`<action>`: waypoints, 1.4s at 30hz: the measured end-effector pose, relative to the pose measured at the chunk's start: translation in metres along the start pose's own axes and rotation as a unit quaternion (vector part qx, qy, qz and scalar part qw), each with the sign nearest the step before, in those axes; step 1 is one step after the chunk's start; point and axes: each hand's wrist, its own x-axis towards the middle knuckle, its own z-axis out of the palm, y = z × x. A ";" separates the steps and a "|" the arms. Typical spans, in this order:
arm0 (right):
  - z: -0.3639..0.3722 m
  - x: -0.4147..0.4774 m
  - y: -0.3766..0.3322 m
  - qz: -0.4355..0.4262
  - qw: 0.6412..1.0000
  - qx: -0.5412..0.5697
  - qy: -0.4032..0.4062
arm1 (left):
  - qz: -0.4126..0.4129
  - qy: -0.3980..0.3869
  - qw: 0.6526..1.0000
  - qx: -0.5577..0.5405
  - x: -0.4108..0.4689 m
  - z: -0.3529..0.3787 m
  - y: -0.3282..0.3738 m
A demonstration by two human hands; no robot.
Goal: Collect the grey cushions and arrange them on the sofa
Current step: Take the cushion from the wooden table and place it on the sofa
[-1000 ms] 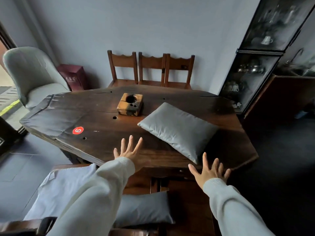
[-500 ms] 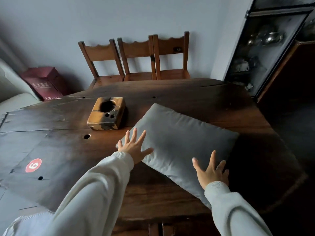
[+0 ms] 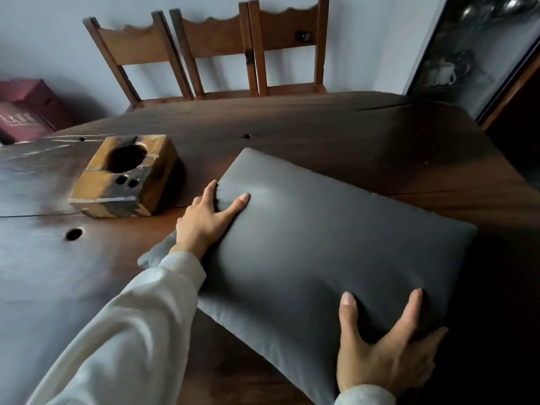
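Note:
A grey rectangular cushion (image 3: pixel 315 244) lies flat on the dark wooden table (image 3: pixel 336 135), its long side running from centre to lower right. My left hand (image 3: pixel 207 217) grips the cushion's left edge, thumb on top and fingers curled around the side. My right hand (image 3: pixel 385 349) clasps the cushion's near right corner, thumb and fingers spread over the fabric. No sofa is in view.
A wooden block (image 3: pixel 122 176) with a round hole and small holes sits on the table left of the cushion. Three wooden chairs (image 3: pixel 222 54) stand against the wall behind the table. A red box (image 3: pixel 26 109) is at far left, a glass cabinet (image 3: pixel 479 48) at upper right.
I have leaned closer over the table. Both hands moved forward from hovering above the cushion and closed on its left edge and near right corner.

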 end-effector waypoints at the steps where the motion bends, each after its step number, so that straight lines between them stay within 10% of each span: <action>1: -0.001 0.004 -0.002 0.019 1.000 0.016 -0.003 | 0.003 -0.004 1.000 -0.003 0.001 -0.001 0.003; 19: -0.098 0.007 -0.015 0.220 0.922 0.096 -0.302 | -0.184 0.006 0.980 -0.080 -0.214 -0.108 -0.104; 31: -0.149 -0.194 -0.111 0.082 0.875 0.071 -0.473 | -0.226 0.139 0.944 -0.197 -0.402 -0.364 -0.224; 42: -0.310 -0.568 -0.160 -0.166 0.762 0.113 -0.616 | -0.310 0.378 0.823 -0.288 -0.854 -0.547 -0.416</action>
